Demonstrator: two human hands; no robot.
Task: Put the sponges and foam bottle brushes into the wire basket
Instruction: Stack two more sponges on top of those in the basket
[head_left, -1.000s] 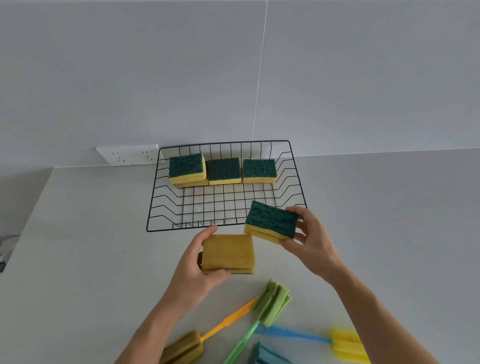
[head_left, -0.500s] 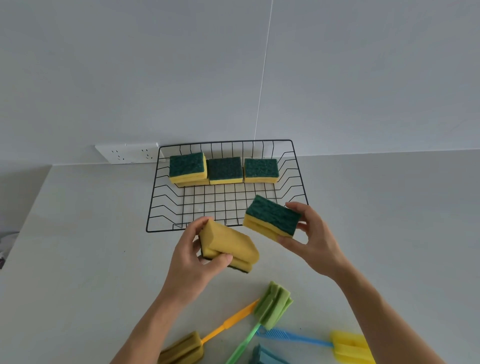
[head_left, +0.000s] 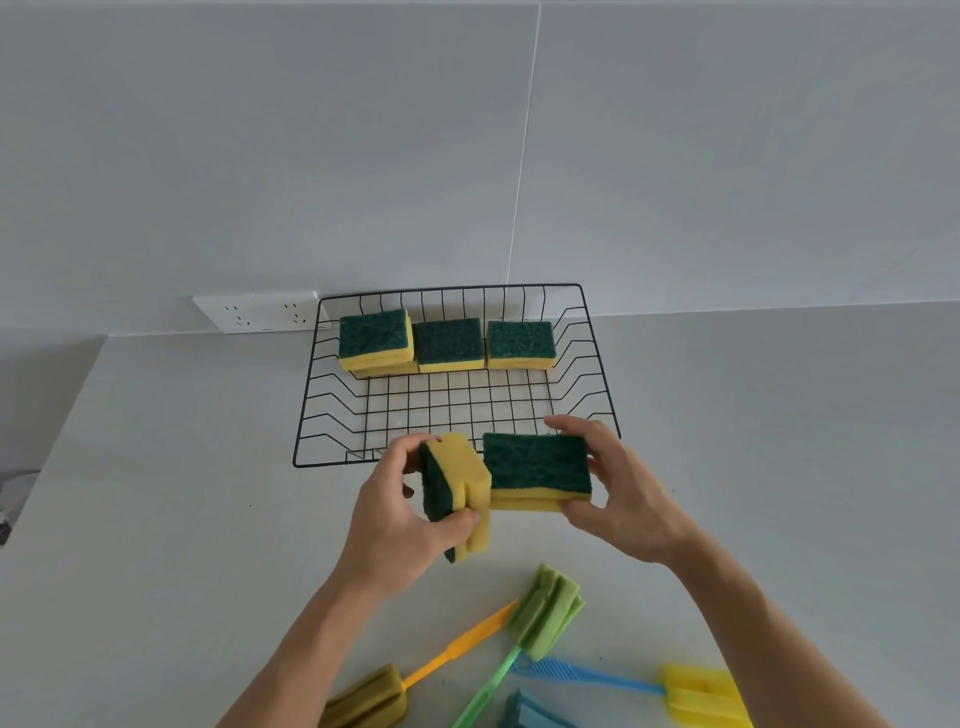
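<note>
A black wire basket (head_left: 597, 384) stands against the wall with yellow-and-green sponges (head_left: 451, 345) lined up along its back; the leftmost sits on top of another. Just in front of the basket's near rim, my left hand (head_left: 395, 514) grips a sponge (head_left: 462, 488) turned on edge, green side to the left. My right hand (head_left: 618, 493) holds a second sponge (head_left: 537, 470) flat, green side up, touching the first. Foam bottle brushes lie on the counter below: an olive head on an orange handle (head_left: 457, 649), a green one (head_left: 545, 608), a yellow head on a blue handle (head_left: 701, 696), and a blue one (head_left: 530, 714) cut off by the frame.
A white socket strip (head_left: 254, 312) is fixed on the wall left of the basket. The grey counter (head_left: 182, 519) ends at a left edge, where something dark shows at the frame's border.
My left hand has lifted its sponge off the counter and turned it onto its edge. My right hand has brought its sponge left and down until the two sponges touch.
</note>
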